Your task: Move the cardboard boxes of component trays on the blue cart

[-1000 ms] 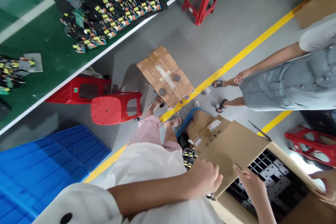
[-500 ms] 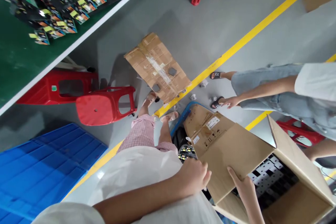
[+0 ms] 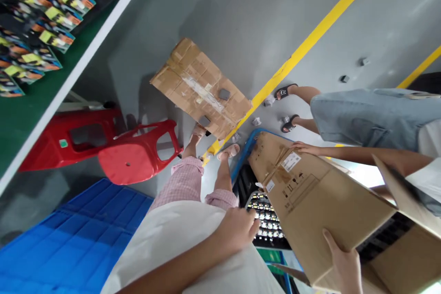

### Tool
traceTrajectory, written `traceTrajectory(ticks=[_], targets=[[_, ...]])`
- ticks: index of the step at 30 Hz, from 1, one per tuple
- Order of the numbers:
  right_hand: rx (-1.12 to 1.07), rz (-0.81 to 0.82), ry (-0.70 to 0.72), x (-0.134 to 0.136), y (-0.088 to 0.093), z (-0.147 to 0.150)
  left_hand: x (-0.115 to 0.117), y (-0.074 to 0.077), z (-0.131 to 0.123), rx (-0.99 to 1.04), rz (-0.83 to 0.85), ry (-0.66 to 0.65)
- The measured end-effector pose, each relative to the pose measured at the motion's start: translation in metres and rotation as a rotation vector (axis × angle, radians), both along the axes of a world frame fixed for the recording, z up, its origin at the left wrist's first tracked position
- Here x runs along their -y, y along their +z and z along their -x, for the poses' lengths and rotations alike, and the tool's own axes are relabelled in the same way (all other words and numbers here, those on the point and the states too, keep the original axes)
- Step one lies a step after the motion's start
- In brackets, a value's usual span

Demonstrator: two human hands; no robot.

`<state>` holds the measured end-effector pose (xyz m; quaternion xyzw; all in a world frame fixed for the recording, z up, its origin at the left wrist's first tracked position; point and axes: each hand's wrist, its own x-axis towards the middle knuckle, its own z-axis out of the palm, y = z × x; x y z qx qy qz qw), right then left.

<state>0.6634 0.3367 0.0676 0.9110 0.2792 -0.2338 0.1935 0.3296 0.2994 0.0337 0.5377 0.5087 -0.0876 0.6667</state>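
Observation:
My right hand [image 3: 343,264] grips the lower near edge of a large open cardboard box [image 3: 320,197], which is tilted over a blue bin [image 3: 244,155]. My left hand [image 3: 237,230] is off the box with its fingers curled and nothing visible in them. It sits beside a black tray of small components [image 3: 267,221] that lies in the bin. A co-worker's hand [image 3: 303,148] rests on the far top edge of the box. Black dividers [image 3: 389,232] show inside the box.
A flattened cardboard sheet [image 3: 200,87] lies on the grey floor ahead of my feet. Two red stools [image 3: 134,152] stand at the left, under a green table [image 3: 20,115] with several small parts. A blue crate [image 3: 69,239] is at lower left. The co-worker [image 3: 365,117] stands at right.
The box has tipped and swung left over the bin. My left hand has come off its flap, my right hand has slid to its lower edge, and the co-worker's hand has landed on it.

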Motion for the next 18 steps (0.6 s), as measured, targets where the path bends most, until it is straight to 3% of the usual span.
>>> traceTrajectory(ticks=[5,10,13,18], targets=[[0.090,-0.139,-0.047,0.010,-0.003,0.016,0.012,-0.024,0.099,-0.207,0.029,0.011],[0.132,-0.219,-0.025,0.024,-0.008,0.024,0.037,-0.031,0.184,-0.473,0.024,-0.046],[0.128,-0.271,-0.017,0.025,-0.011,0.025,0.056,-0.028,0.199,-0.541,-0.005,-0.059],[0.090,-0.394,0.046,0.015,-0.018,0.020,0.087,-0.019,0.178,-0.486,-0.084,0.080]])
